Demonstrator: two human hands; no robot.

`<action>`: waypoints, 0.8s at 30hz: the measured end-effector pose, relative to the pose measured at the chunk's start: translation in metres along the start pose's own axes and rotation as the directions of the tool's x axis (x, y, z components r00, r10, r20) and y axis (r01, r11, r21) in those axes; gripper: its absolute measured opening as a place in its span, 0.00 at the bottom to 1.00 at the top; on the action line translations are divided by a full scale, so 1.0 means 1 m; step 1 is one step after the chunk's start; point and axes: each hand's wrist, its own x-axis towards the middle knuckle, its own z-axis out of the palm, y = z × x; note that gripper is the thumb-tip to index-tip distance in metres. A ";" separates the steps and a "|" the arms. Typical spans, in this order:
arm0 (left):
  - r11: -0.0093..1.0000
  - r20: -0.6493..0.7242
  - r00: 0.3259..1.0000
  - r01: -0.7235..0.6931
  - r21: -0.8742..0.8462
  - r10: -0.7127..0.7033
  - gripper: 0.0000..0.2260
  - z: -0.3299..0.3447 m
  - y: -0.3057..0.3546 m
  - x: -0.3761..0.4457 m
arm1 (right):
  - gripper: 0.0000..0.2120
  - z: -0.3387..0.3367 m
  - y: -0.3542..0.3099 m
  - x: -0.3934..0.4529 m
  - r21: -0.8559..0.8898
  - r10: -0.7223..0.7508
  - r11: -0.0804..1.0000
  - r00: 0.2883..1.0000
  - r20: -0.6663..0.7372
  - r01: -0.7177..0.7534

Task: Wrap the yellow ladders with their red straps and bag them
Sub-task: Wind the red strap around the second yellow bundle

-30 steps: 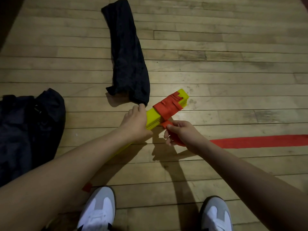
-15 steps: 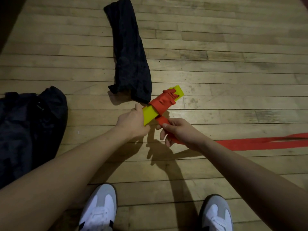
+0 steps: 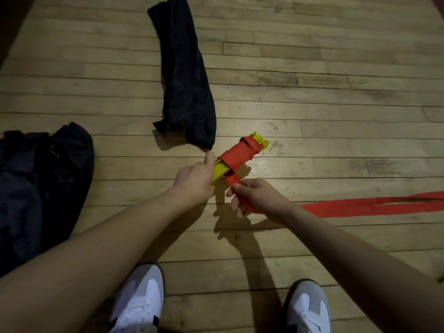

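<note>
A bundle of yellow ladder rungs (image 3: 260, 142) is held above the wooden floor, its far end pointing up and right. My left hand (image 3: 195, 179) grips the near end of the bundle. A red strap (image 3: 236, 155) is wound round the middle of the rungs. My right hand (image 3: 254, 197) pinches the strap just below the bundle. The loose strap tail (image 3: 370, 206) trails from that hand across the floor to the right edge. A long narrow black bag (image 3: 185, 75) lies flat on the floor just beyond the bundle.
A larger dark bag (image 3: 40, 188) lies crumpled on the floor at the left. My two white and grey shoes (image 3: 139, 301) (image 3: 307, 308) stand at the bottom of the view. Wooden floorboards (image 3: 336, 92) stretch in all directions.
The bundle has turned about its long axis so the rung edges now face up. My right hand has moved slightly down and right with the strap, and the tail on the floor has lifted and twisted.
</note>
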 end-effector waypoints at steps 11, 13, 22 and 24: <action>0.975 0.131 0.984 -0.139 0.172 0.117 0.33 0.000 0.023 0.025 | 0.12 -0.021 0.006 0.004 0.208 0.013 0.978 0.990 -0.138 0.016; 0.984 0.183 0.974 -0.152 0.089 0.134 0.36 0.005 0.023 0.028 | 0.14 -0.025 0.011 0.009 0.217 0.028 0.976 0.985 -0.171 0.010; 0.984 0.133 0.979 -0.164 0.069 0.154 0.20 0.007 0.013 0.025 | 0.16 -0.028 0.023 0.019 0.136 0.032 0.991 0.982 -0.185 -0.007; 0.984 0.061 0.990 -0.133 0.119 0.127 0.21 0.006 0.015 0.027 | 0.14 -0.026 0.022 0.021 0.064 0.014 0.998 0.981 -0.192 -0.002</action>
